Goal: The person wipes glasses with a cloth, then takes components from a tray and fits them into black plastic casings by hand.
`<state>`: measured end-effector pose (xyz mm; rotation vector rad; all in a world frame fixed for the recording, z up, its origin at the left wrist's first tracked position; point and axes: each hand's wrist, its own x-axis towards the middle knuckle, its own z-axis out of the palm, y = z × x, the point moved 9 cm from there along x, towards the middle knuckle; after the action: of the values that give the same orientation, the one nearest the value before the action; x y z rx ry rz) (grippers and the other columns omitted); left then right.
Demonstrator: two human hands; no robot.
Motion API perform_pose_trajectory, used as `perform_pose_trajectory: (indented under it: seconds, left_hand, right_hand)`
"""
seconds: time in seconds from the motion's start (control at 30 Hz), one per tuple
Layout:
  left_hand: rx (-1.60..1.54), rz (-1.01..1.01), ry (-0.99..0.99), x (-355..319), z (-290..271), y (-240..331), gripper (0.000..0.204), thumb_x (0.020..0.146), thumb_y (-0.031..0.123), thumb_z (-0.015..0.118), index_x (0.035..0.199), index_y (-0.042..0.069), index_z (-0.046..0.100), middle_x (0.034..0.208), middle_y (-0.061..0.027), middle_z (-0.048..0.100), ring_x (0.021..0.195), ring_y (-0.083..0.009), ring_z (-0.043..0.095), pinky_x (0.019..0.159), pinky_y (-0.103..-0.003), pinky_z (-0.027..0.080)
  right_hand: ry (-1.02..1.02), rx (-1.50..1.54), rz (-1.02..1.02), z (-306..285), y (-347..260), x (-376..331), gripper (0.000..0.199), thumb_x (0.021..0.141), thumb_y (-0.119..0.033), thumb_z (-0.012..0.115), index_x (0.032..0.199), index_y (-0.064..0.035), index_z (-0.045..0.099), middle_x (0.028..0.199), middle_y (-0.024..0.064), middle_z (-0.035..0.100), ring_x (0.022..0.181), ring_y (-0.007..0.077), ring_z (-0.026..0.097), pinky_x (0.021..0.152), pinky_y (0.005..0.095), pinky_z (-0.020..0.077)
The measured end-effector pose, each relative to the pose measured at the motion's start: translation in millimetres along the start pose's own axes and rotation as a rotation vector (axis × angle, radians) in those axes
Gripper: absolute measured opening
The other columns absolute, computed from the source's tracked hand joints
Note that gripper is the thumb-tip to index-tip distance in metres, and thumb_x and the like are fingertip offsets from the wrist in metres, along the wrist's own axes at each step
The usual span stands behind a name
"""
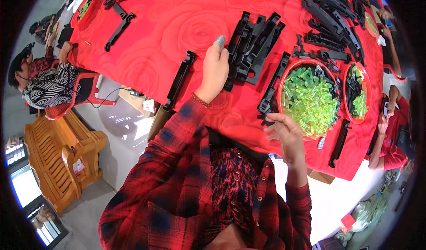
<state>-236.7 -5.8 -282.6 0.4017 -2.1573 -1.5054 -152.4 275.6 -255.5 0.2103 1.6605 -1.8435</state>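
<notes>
Head view. Taken as landmark: the big basin, red-rimmed, filled with pieces, yellow-green, translucent and glossy, short and flat-sided, mixed with some black along the far right edge.

Noted just left of the basin: a black strip, long, narrow, dull-surfaced, with notched edges and stepped ends, lying slantwise on the red, rose-patterned cloth. Further left of the basin: a stack of like strips, roughly side by side, overlapping, with openings and raised ribs along their lengths. Well left of the basin: a single strip of the same make, tilted likewise.

Left hand: left of the basin, at the near side edge of the stack, back upward, with a grey cover on one fingertip. Cannot tell whether gripping anything.

Right hand: at the basin's near left edge, fingers half-curled, fingertips close to the near end of the adjacent strip and to a small dark part. Cannot tell whether pinching that part.

Right of the basin: a smaller basket of yellow-green and black pieces. Beyond the basin: a heap of black strips, lying in mixed directions.
</notes>
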Motion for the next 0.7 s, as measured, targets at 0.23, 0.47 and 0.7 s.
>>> perform_pose_trajectory:
  seconds: [0.23,0.47,0.7]
  left_hand:
    - [-0.085,-0.06,-0.034,14,15,-19,0.036,0.095,0.004,0.049,0.13,-0.003,0.054,0.118,-0.0254,0.062,0.114,-0.033,0.061,0.096,-0.035,0.045]
    - [-0.001,-0.01,-0.101,18,13,-12,0.037,0.093,0.005,0.053,0.129,-0.001,0.056,0.111,-0.0238,0.064,0.106,-0.0337,0.062,0.093,-0.037,0.047]
    - [0.185,0.326,-0.022,21,8,74,0.034,0.09,0.01,0.059,0.122,-0.002,0.059,0.098,-0.0206,0.064,0.094,-0.0366,0.062,0.083,-0.042,0.049]
  right_hand:
    - [0.002,0.012,0.0,7,5,-5,0.023,0.1,-0.006,0.049,0.117,0.0016,0.063,0.11,0.0092,0.065,0.088,0.0167,0.065,0.073,0.0302,0.0555]
    - [-0.049,0.006,-0.015,17,6,-7,0.023,0.1,-0.005,0.047,0.116,0.0038,0.062,0.111,0.0107,0.064,0.088,0.0168,0.065,0.075,0.0298,0.0552]
    - [-0.084,-0.027,0.01,21,19,-6,0.024,0.101,-0.005,0.046,0.116,0.0021,0.062,0.11,0.0087,0.063,0.088,0.0156,0.065,0.075,0.0291,0.055]
